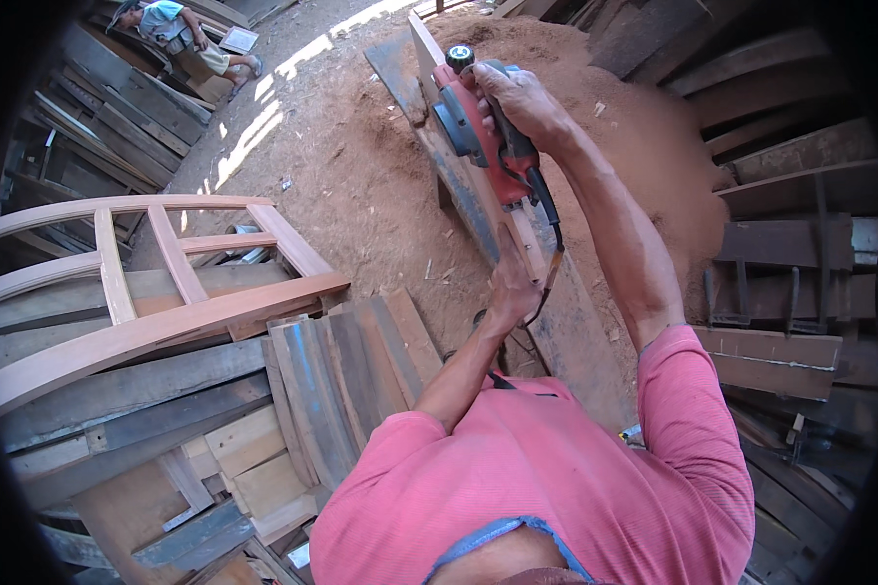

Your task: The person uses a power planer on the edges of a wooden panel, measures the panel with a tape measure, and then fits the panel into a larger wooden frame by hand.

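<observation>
A red and grey electric planer (pixel 506 171) with a black cord sits on a long pale wooden board (pixel 422 44) lying along a weathered plank bench (pixel 392 73). My right hand (pixel 512 97) is closed round the planer's handle near its front knob. Lower down, my left hand (pixel 517 283) grips the near end of the board behind the planer, its fingers partly hidden.
Sawdust (pixel 634 166) covers the ground right of the bench. A pale wooden lattice frame (pixel 171 322) lies on stacked boards (pixel 322 390) at left. Dark timber (pixel 771 370) lines the right side. A person (pixel 180 39) is at the upper left.
</observation>
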Action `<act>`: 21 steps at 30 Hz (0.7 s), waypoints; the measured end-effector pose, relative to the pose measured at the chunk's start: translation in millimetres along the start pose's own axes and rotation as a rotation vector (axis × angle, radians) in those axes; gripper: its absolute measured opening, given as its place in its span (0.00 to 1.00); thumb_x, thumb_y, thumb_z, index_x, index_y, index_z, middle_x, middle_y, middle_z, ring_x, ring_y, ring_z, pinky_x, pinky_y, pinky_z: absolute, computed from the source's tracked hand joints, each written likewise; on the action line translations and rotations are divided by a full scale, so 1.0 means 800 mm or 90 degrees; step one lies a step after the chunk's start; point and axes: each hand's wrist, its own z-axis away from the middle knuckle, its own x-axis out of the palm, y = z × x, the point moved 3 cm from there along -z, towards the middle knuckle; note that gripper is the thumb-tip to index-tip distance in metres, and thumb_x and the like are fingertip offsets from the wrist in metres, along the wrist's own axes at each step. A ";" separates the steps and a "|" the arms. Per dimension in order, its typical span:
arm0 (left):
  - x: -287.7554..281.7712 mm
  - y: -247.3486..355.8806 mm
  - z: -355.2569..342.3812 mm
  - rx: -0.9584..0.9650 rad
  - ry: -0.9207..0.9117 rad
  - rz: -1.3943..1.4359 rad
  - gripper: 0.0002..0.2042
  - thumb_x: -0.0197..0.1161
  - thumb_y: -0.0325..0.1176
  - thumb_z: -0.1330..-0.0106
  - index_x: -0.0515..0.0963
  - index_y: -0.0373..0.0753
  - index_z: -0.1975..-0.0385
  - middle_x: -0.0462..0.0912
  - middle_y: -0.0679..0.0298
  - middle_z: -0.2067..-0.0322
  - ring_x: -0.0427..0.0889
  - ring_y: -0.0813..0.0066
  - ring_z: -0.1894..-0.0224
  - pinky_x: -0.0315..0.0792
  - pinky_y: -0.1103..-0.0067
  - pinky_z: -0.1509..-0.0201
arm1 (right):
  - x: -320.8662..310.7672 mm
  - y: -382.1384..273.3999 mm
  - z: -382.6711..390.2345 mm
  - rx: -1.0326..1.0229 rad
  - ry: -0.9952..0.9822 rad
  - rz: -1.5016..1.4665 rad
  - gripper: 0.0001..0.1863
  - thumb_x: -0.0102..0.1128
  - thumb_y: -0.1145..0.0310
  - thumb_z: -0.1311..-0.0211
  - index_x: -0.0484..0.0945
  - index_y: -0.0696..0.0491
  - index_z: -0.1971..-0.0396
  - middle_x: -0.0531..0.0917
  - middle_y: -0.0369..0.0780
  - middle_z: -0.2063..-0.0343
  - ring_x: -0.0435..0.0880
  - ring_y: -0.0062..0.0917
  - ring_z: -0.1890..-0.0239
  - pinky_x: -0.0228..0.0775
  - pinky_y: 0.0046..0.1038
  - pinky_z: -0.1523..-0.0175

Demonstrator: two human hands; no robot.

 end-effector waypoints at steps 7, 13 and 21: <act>0.001 0.003 -0.003 -0.062 -0.019 0.043 0.48 0.68 0.31 0.42 0.42 0.30 0.26 0.76 0.35 0.47 0.80 0.35 0.48 0.77 0.59 0.50 | -0.005 0.007 0.052 0.067 -0.016 -0.070 0.26 0.54 0.44 0.28 0.80 0.56 0.63 0.80 0.34 0.75 0.79 0.17 0.76 0.74 0.23 0.71; 0.026 -0.073 0.001 -0.072 -0.013 0.280 0.34 0.64 0.31 0.37 0.58 0.34 0.32 0.84 0.43 0.57 0.87 0.49 0.56 0.78 0.62 0.57 | 0.009 -0.005 0.186 0.109 -0.006 -0.023 0.20 0.50 0.51 0.23 0.78 0.55 0.58 0.74 0.30 0.77 0.73 0.11 0.80 0.68 0.17 0.76; 0.040 -0.089 0.009 -0.050 -0.118 0.344 0.34 0.68 0.32 0.40 0.61 0.35 0.34 0.81 0.45 0.52 0.85 0.50 0.53 0.78 0.64 0.55 | 0.000 -0.010 0.372 0.117 -0.060 -0.054 0.26 0.51 0.45 0.26 0.74 0.58 0.63 0.75 0.34 0.77 0.76 0.16 0.78 0.71 0.23 0.72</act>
